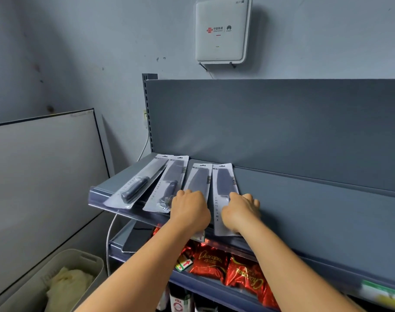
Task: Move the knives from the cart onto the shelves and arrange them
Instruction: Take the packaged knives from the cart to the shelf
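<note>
Several packaged knives lie side by side at the left end of the grey top shelf (304,199), blades toward the back panel. The leftmost knife (137,183) and the second knife (168,183) lie slanted and untouched. My left hand (189,209) covers the handle end of the third knife (198,179), fingers curled down over it. My right hand (240,211) lies on the handle end of the fourth knife (224,183), fingers curled over its right edge. The lower ends of these packs stick out past the shelf's front edge.
Red snack bags (214,262) fill the shelf below. A beige bin (63,280) with crumpled cloth stands on the floor at lower left, beside a white board (41,176). A white router box (221,30) hangs on the wall above.
</note>
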The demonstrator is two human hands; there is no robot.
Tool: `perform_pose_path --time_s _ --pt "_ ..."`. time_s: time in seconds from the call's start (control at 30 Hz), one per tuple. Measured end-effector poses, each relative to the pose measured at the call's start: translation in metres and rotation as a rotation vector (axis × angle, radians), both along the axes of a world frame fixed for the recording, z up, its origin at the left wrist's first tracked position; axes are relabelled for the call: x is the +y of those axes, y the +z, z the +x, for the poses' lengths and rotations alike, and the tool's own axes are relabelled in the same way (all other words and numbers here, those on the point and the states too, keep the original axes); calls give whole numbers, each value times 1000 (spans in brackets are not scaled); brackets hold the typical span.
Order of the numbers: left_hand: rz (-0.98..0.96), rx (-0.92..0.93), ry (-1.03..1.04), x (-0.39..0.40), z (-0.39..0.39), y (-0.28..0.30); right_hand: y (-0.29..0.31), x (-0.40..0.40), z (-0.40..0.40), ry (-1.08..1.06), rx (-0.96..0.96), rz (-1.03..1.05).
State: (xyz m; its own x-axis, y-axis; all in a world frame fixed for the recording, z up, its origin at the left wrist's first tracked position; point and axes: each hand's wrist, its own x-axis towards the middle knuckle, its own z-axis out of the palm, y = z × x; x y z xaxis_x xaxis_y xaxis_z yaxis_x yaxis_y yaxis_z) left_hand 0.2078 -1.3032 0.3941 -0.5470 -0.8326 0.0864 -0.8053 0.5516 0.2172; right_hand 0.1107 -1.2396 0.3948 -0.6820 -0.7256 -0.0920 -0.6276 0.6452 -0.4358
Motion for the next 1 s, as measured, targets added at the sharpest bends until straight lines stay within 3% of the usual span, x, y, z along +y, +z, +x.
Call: perform_pose_path --time_s 0.2,0.47,0.83,1.0 --pt "-79 10 -116 1 5 4 -1 9 4 11 52 5" --pt "-201 205 -393 43 4 3 -2 74 7 2 172 -119" --pt "-188 152 -782 171 -18 -55 -57 233 9 -322 114 -193" --pt "-30 58 -964 247 -35 -93 -100 327 9 -495 14 -127"
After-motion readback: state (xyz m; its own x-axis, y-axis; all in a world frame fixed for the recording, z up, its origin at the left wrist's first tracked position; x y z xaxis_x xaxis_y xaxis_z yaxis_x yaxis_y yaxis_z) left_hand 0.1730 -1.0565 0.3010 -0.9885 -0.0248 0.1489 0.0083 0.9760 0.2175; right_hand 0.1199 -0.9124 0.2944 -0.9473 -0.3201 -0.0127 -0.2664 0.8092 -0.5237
